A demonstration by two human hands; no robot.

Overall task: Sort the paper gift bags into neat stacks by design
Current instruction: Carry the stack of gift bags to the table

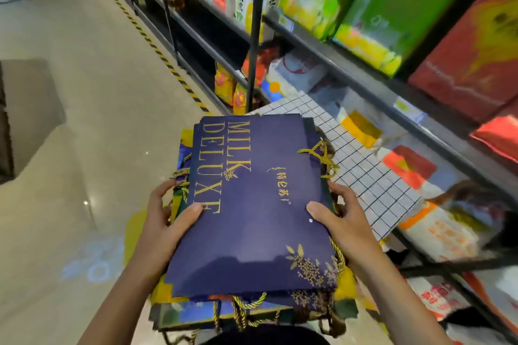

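While both hands hold the pile of gift bags (246,305) out in front of the body, the dark blue bag (252,204) with gold words lies flat on top, its long side running from near to far. The left hand (168,221) grips the left edge and the right hand (336,221) grips the right edge, each with its thumb pressed on the blue bag and its fingers curled under the pile. I think the bags should go to the shelf (437,131) on the right, so the right hand is nearer to it.
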